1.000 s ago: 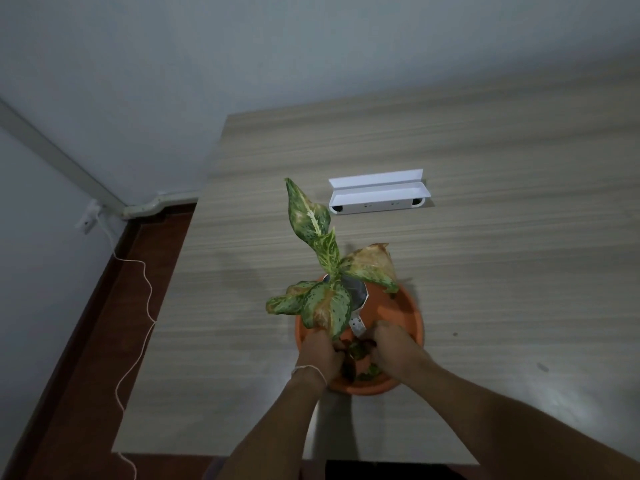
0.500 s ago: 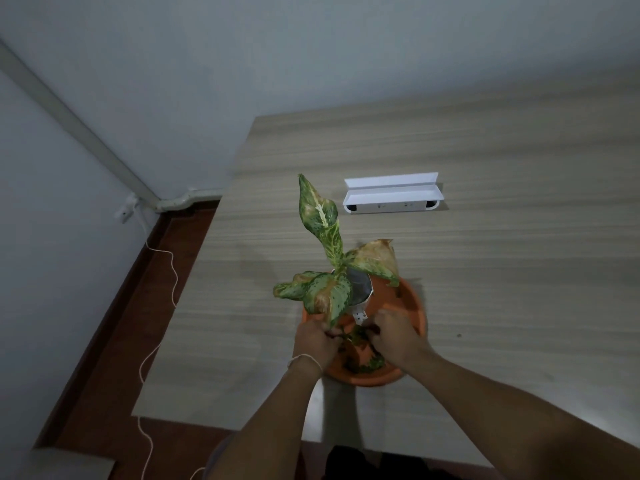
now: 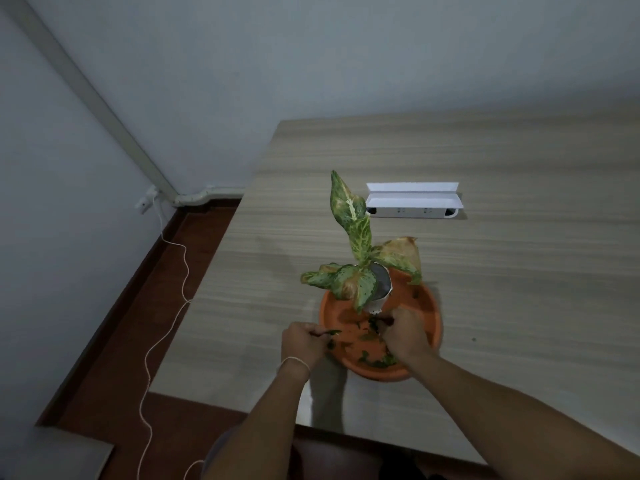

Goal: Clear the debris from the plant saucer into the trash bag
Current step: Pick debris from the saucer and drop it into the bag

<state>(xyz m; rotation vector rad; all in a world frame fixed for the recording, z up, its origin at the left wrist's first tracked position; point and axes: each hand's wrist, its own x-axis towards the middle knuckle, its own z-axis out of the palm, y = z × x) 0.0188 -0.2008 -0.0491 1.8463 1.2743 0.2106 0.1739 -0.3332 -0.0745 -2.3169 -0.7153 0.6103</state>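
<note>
Left hand is closed around leaf scraps at the near-left rim of the orange plant saucer. Right hand is curled inside the saucer, fingertips pinched on dark debris beside the white pot. More scraps are scattered over the saucer floor. A variegated plant overhangs both hands. The saucer is set near the front of a wood-grain table. A white box lies beyond. Grey walls and a trailing cord are noted at left.

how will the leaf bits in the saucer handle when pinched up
Probably limp and very light: the leaf bits lie flat in the saucer. Likely to cling or tear, since the left hand holds a thin scrap.
</note>
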